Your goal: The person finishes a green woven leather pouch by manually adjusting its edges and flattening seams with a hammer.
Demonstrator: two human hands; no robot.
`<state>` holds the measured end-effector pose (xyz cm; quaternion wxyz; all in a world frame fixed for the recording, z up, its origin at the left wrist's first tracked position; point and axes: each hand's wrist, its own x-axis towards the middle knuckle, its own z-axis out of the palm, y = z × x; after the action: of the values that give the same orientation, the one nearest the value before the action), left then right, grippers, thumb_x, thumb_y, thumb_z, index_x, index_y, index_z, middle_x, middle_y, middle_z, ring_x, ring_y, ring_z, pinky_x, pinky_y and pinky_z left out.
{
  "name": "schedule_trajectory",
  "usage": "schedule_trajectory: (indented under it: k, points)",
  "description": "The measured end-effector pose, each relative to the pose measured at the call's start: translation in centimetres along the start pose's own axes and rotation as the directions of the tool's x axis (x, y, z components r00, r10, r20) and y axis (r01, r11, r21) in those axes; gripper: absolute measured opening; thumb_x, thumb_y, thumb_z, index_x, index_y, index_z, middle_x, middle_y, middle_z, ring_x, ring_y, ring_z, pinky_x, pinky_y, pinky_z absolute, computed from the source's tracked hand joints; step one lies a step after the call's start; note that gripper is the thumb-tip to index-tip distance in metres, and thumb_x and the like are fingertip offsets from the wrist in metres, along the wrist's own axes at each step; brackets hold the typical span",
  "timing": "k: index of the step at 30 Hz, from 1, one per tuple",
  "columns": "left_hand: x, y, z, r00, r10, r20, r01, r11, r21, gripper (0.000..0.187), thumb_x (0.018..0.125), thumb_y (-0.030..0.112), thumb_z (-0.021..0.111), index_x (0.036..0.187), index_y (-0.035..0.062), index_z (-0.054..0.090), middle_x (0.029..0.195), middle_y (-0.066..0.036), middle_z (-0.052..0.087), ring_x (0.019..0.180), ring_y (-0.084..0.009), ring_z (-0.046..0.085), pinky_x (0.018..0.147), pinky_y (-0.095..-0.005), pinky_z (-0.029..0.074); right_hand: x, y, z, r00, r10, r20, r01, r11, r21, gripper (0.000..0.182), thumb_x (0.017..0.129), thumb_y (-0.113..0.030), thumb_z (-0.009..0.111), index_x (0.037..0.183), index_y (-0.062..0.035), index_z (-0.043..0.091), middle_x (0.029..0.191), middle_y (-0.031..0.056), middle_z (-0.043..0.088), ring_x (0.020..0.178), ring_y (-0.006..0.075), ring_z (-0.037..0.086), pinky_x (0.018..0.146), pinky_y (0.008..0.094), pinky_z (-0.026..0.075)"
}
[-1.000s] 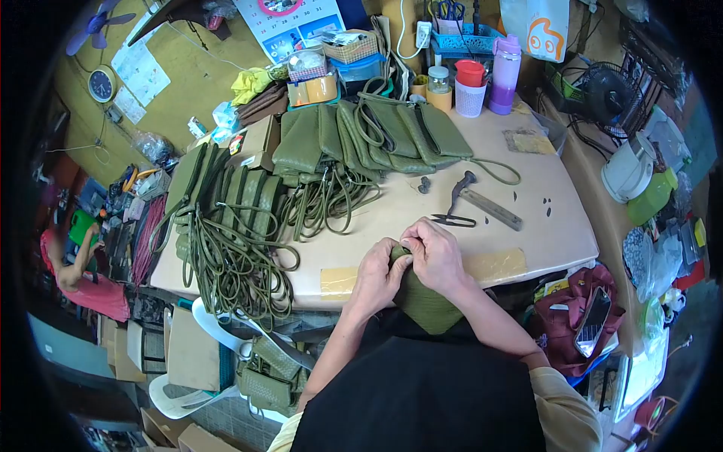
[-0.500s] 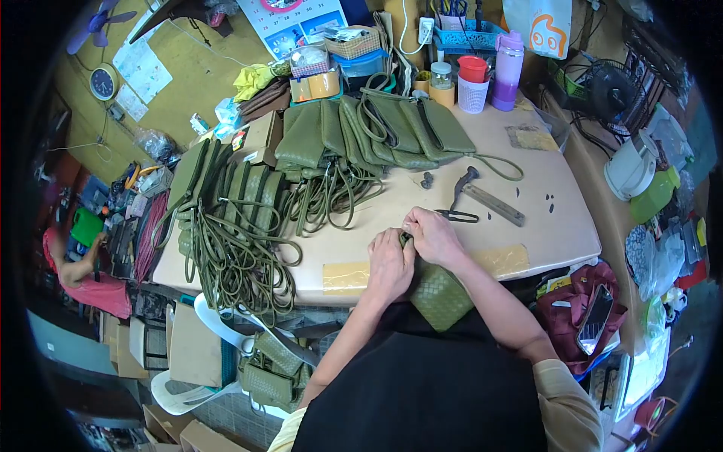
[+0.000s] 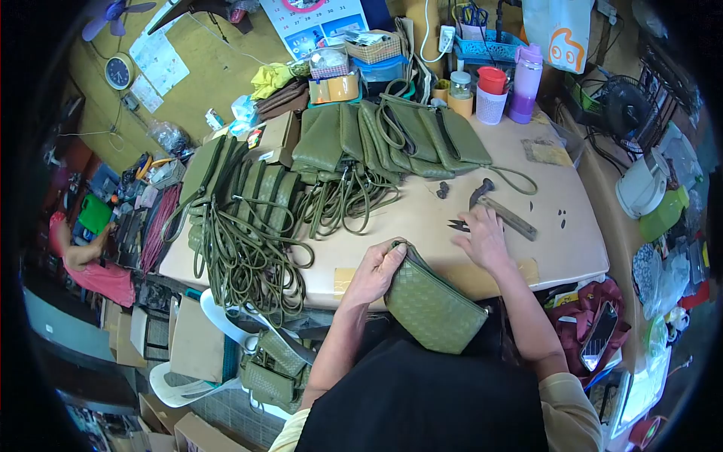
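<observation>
My left hand (image 3: 378,273) is closed on the upper corner of an olive-green woven pouch (image 3: 437,305) with a zipper along its top edge. The pouch hangs tilted over my lap, in front of the table edge. My right hand (image 3: 483,239) is over the table, fingers and thumb apart, covering part of a pair of small dark snips (image 3: 457,225); the snips' pointed end shows to the left of the fingers. Just beyond that hand, a hammer (image 3: 512,218) lies with its head away from me.
Green pouches (image 3: 392,139) are stacked at the back of the table, and more with long looped straps (image 3: 248,248) lie at left. Small dark pieces (image 3: 442,190) are scattered near the hammer. A purple bottle (image 3: 525,83) stands behind. Another person (image 3: 94,260) is at far left.
My right hand has left the pouch's corner and moved right to the snips. The pouch, held by my left hand, has swung up and shows more of its side. The view has shifted slightly.
</observation>
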<state>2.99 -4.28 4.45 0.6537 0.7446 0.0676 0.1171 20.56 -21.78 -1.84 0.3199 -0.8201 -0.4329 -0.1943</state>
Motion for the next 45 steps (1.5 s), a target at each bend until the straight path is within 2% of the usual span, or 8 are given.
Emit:
schedule_trajectory:
  k: [8, 10, 11, 13, 22, 38, 43, 45]
  points:
    - [-0.2, 1.3, 0.3, 0.995, 0.078, 0.057, -0.076, 0.997, -0.031, 0.038, 0.099, 0.035, 0.049, 0.091, -0.0001, 0.061, 0.074, 0.002, 0.055, 0.069, -0.0057, 0.048, 0.063, -0.0217, 0.039, -0.7, 2.9, 2.2, 0.994, 0.071, 0.083, -0.061, 0.991, -0.115, 0.015, 0.089, -0.018, 0.060, 0.096, -0.0057, 0.064, 0.081, 0.0107, 0.058, 0.078, 0.0258, 0.056, 0.078, 0.0362, 0.045]
    - [-0.1, 1.0, 0.5, 0.998, 0.029, 0.060, -0.028, 0.999, -0.016, 0.037, 0.099, 0.034, 0.049, 0.088, 0.0008, 0.060, 0.073, 0.002, 0.055, 0.068, -0.0055, 0.047, 0.062, -0.0221, 0.039, 1.2, -0.3, -0.2, 0.807, 0.419, 0.417, -0.581, 0.691, 0.430, 0.015, 0.098, -0.020, 0.052, 0.097, -0.0070, 0.060, 0.080, 0.0009, 0.055, 0.075, 0.0124, 0.052, 0.067, 0.0292, 0.043]
    - [0.0, 1.1, 0.6, 0.998, 0.030, 0.059, -0.029, 0.999, -0.017, 0.037, 0.099, 0.034, 0.049, 0.088, 0.0008, 0.060, 0.073, 0.002, 0.055, 0.068, -0.0055, 0.047, 0.062, -0.0221, 0.039, 1.8, -1.9, -1.5, 0.807, 0.418, 0.417, -0.580, 0.693, 0.429, 0.015, 0.098, -0.020, 0.052, 0.097, -0.0070, 0.060, 0.080, 0.0009, 0.055, 0.075, 0.0124, 0.052, 0.067, 0.0292, 0.043]
    - [0.0, 1.4, 0.7, 0.998, -0.039, 0.059, 0.038, 0.999, 0.010, 0.035, 0.098, 0.031, 0.047, 0.086, -0.0012, 0.057, 0.068, -0.001, 0.052, 0.066, -0.0091, 0.046, 0.061, -0.0278, 0.041, 2.7, -4.7, -4.0, 0.860, 0.054, 0.507, -0.494, 0.335, 0.802, 0.019, 0.100, -0.021, 0.050, 0.103, -0.0036, 0.057, 0.086, -0.0007, 0.054, 0.080, 0.0067, 0.049, 0.072, 0.0242, 0.043]
    - [0.1, 1.6, 1.1, 0.996, -0.054, 0.073, 0.057, 0.998, -0.040, 0.033, 0.098, 0.031, 0.049, 0.088, 0.0018, 0.060, 0.072, 0.005, 0.053, 0.066, -0.0048, 0.044, 0.059, -0.0228, 0.038, 3.4, -6.4, -6.3, 0.835, -0.224, 0.503, -0.399, 0.382, 0.834, 0.023, 0.093, -0.015, 0.062, 0.109, -0.0004, 0.054, 0.101, 0.0043, 0.058, 0.093, 0.0111, 0.055, 0.086, 0.0285, 0.047]
    - [0.1, 2.1, 1.0, 0.992, -0.068, 0.103, 0.065, 0.997, 0.033, 0.032, 0.098, 0.031, 0.050, 0.085, 0.0033, 0.058, 0.071, 0.005, 0.050, 0.066, -0.0048, 0.042, 0.059, -0.0227, 0.036, 4.1, -6.0, -5.7, 0.847, -0.174, 0.502, -0.374, 0.476, 0.796, 0.013, 0.086, -0.008, 0.069, 0.094, 0.0008, 0.063, 0.084, 0.0011, 0.062, 0.077, 0.0069, 0.055, 0.071, 0.0235, 0.046]
    - [0.0, 2.9, 1.2, 0.991, -0.101, 0.082, 0.103, 0.995, -0.017, 0.033, 0.097, 0.034, 0.052, 0.084, 0.0040, 0.058, 0.070, 0.005, 0.051, 0.065, -0.0044, 0.044, 0.059, -0.0228, 0.037, 4.0, -4.9, -4.7, 0.857, -0.004, 0.515, -0.511, 0.119, 0.851, 0.017, 0.087, -0.007, 0.067, 0.101, 0.0002, 0.061, 0.089, 0.0007, 0.061, 0.082, 0.0077, 0.056, 0.076, 0.0235, 0.046]
    - [0.0, 2.5, 0.9, 0.989, -0.105, 0.101, 0.111, 0.992, -0.054, 0.034, 0.097, 0.035, 0.052, 0.085, 0.0036, 0.059, 0.071, 0.005, 0.052, 0.066, -0.0044, 0.044, 0.060, -0.0230, 0.038, 3.9, -5.1, -5.0, 0.851, -0.070, 0.520, -0.496, 0.215, 0.841, 0.017, 0.088, -0.008, 0.066, 0.103, 0.0002, 0.060, 0.090, 0.0002, 0.061, 0.084, 0.0072, 0.055, 0.077, 0.0235, 0.046]
